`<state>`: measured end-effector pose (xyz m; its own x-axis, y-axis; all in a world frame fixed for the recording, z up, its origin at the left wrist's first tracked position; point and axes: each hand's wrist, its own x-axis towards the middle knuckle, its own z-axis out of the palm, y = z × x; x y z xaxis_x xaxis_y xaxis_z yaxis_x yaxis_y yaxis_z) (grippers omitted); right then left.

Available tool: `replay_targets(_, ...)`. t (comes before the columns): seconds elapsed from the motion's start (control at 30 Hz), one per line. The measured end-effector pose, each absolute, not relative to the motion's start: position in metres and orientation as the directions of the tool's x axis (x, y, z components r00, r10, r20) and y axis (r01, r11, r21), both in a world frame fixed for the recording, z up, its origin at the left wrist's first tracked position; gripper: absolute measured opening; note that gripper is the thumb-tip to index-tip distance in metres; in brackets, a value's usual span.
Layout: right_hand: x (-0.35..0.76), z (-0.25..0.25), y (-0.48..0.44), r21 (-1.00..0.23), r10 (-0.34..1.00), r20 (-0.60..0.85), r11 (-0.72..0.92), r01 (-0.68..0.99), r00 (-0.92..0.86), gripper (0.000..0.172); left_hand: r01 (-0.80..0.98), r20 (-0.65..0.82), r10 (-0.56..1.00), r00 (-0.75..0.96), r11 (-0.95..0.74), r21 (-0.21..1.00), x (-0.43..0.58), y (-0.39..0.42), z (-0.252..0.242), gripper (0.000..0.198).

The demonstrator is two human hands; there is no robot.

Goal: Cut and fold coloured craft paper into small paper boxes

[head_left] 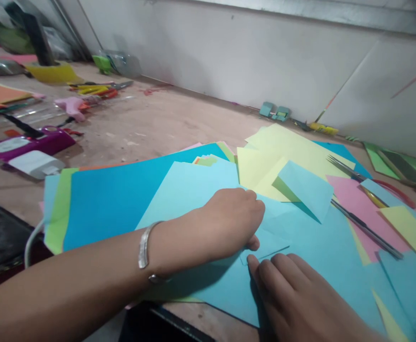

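Note:
A small folded piece of light blue paper (270,244) lies between my hands on a larger light blue sheet (325,251), hard to tell from it by colour. My left hand (229,221), with a silver cuff bracelet (144,244) at the wrist, is closed at the piece's upper left; most of its fingertips are hidden. Curled in at the lower right, my right hand (293,294) has a fingertip at the piece's near corner. Just beyond them stands a folded light blue card (305,190), partly over pale yellow paper (265,161).
Scissors (350,171) and a slim metal tool (368,230) lie among pink and yellow scraps at right. Stacked sheets, topped by darker blue (111,199), spread left. Beyond them are a purple power strip (33,142), a white plug (36,164) and a pink glue gun (72,107).

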<state>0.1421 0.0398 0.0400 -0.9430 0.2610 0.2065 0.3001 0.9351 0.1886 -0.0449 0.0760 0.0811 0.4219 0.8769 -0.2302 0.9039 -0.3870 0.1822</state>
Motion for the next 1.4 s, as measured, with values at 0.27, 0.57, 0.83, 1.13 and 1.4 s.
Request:
replay_targets(0.27, 0.131, 0.047, 0.038, 0.049, 0.072, 0.265, 0.995, 0.088, -0.962, 0.017, 0.904, -0.241, 0.874, 0.422, -0.385, 0.185, -0.045, 0.073, 0.081, 0.017)
replay_targets(0.57, 0.16, 0.074, 0.076, 0.419, 0.322, 0.34, 0.79, 0.449, -0.884, 0.045, 0.795, -0.144, 0.784, 0.604, -0.582, 0.17, -0.053, 0.074, 0.092, 0.008)
replay_targets(0.83, 0.158, 0.062, 0.081, 0.488, 0.328, 0.236, 0.774, 0.404, -0.914, 0.038, 0.83, -0.135, 0.834, 0.535, -0.488, 0.27, -0.058, 0.086, 0.094, 0.032)
replay_targets(1.13, 0.158, 0.062, 0.07, 0.371, 0.25, 0.255, 0.867, 0.333, -0.934, 0.026, 0.926, -0.291, 0.88, 0.376, -0.347, 0.149, -0.055, 0.078, 0.101, 0.035)
replay_targets(1.4, 0.158, 0.056, 0.074, -0.165, 0.213, 0.169, 0.969, 0.186, -0.962, 0.023, 0.904, -0.377, 0.824, 0.424, -0.36, 0.23, -0.053, 0.079, 0.097, 0.023)
